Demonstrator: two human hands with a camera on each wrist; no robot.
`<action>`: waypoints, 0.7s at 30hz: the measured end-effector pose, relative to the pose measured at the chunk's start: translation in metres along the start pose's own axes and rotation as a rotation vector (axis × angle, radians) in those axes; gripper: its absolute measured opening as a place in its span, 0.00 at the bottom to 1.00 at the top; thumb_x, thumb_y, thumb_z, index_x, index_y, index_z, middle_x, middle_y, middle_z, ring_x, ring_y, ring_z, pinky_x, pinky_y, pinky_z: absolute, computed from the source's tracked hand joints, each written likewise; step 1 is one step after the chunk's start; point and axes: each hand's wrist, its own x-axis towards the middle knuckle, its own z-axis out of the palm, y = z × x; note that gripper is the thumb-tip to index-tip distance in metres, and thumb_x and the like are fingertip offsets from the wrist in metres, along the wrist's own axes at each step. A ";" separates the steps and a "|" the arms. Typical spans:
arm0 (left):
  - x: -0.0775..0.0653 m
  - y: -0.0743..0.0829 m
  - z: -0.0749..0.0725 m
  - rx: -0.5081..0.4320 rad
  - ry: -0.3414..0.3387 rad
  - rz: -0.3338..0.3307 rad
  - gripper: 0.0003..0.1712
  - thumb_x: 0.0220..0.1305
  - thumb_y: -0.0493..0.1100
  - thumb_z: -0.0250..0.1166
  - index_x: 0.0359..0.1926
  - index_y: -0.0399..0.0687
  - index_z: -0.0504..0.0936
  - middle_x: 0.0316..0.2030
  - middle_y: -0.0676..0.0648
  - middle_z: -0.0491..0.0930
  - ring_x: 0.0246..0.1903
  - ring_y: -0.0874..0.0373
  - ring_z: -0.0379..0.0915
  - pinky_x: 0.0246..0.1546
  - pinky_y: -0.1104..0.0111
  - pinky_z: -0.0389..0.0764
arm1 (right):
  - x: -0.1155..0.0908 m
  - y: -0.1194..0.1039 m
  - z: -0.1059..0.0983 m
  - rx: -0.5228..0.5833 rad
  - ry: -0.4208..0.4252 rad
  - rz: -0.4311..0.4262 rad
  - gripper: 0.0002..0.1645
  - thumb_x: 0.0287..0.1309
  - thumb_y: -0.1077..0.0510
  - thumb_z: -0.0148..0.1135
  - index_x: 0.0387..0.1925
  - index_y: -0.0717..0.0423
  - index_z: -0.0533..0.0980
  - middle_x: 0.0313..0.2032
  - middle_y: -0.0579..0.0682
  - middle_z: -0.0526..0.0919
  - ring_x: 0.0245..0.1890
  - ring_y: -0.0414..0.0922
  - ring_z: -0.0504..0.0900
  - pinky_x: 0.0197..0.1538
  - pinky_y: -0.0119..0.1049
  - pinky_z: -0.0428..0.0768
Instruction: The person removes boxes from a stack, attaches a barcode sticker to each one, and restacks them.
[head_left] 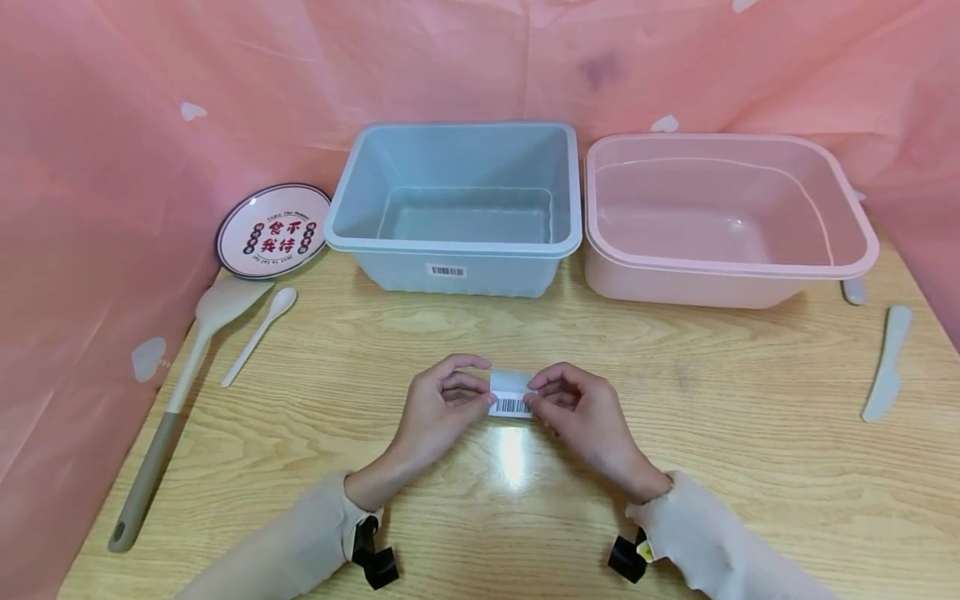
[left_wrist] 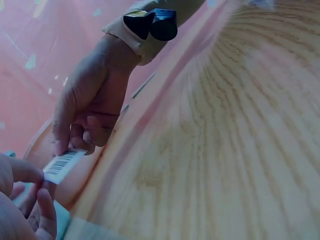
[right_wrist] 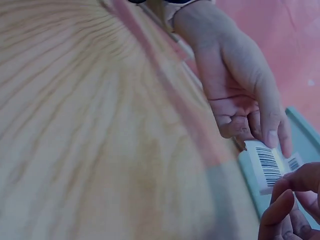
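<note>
Between the two hands, above the wooden table [head_left: 420, 333], is a small white barcode label [head_left: 510, 406] with a greyish, see-through-looking upper part. The left hand [head_left: 438, 408] pinches its left end between thumb and fingers. At the right end, the thumb and fingers of the right hand [head_left: 588, 417] pinch it too. In the left wrist view the label [left_wrist: 62, 165] spans from one hand's fingertips to the other's. From the right wrist the label's bars [right_wrist: 270, 167] face the camera; what its back looks like is hidden.
Behind the hands stand a blue-grey basin [head_left: 450, 247] bearing its own barcode sticker [head_left: 447, 271] and a pink basin [head_left: 697, 287]. At left are a plate [head_left: 273, 267], a spatula [head_left: 180, 375] and a small white spoon [head_left: 258, 337]. A pale spreader knife [head_left: 888, 362] lies far right.
</note>
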 end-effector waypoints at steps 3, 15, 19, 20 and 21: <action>-0.001 0.005 0.000 -0.027 -0.006 0.064 0.20 0.56 0.30 0.68 0.51 0.41 0.79 0.36 0.40 0.85 0.36 0.57 0.82 0.40 0.68 0.85 | 0.000 -0.007 -0.003 0.043 0.015 0.019 0.06 0.56 0.68 0.64 0.37 0.63 0.78 0.33 0.60 0.83 0.24 0.44 0.81 0.21 0.34 0.80; -0.002 0.014 0.003 -0.065 0.039 0.151 0.08 0.56 0.29 0.68 0.39 0.34 0.84 0.37 0.38 0.84 0.34 0.60 0.79 0.37 0.71 0.84 | -0.003 -0.021 -0.004 -0.191 0.089 -0.216 0.11 0.54 0.66 0.68 0.41 0.60 0.81 0.35 0.54 0.83 0.29 0.40 0.81 0.27 0.33 0.82; -0.002 0.016 0.001 -0.068 0.039 0.158 0.08 0.56 0.29 0.67 0.39 0.34 0.84 0.36 0.37 0.84 0.34 0.60 0.79 0.37 0.72 0.84 | -0.003 -0.027 -0.002 -0.433 0.208 -0.486 0.12 0.50 0.63 0.73 0.39 0.57 0.83 0.37 0.52 0.81 0.32 0.43 0.81 0.30 0.34 0.81; -0.002 0.017 0.001 -0.070 0.040 0.159 0.08 0.56 0.28 0.67 0.39 0.34 0.84 0.36 0.37 0.84 0.34 0.60 0.80 0.37 0.72 0.84 | -0.002 -0.029 -0.001 -0.450 0.223 -0.529 0.11 0.50 0.63 0.73 0.38 0.57 0.84 0.36 0.51 0.81 0.33 0.43 0.80 0.31 0.34 0.80; -0.002 0.018 0.001 -0.072 0.040 0.160 0.08 0.55 0.28 0.67 0.39 0.34 0.84 0.35 0.37 0.84 0.34 0.60 0.80 0.37 0.71 0.84 | -0.001 -0.031 -0.001 -0.452 0.228 -0.570 0.11 0.49 0.63 0.73 0.37 0.56 0.84 0.36 0.50 0.81 0.34 0.43 0.80 0.31 0.33 0.79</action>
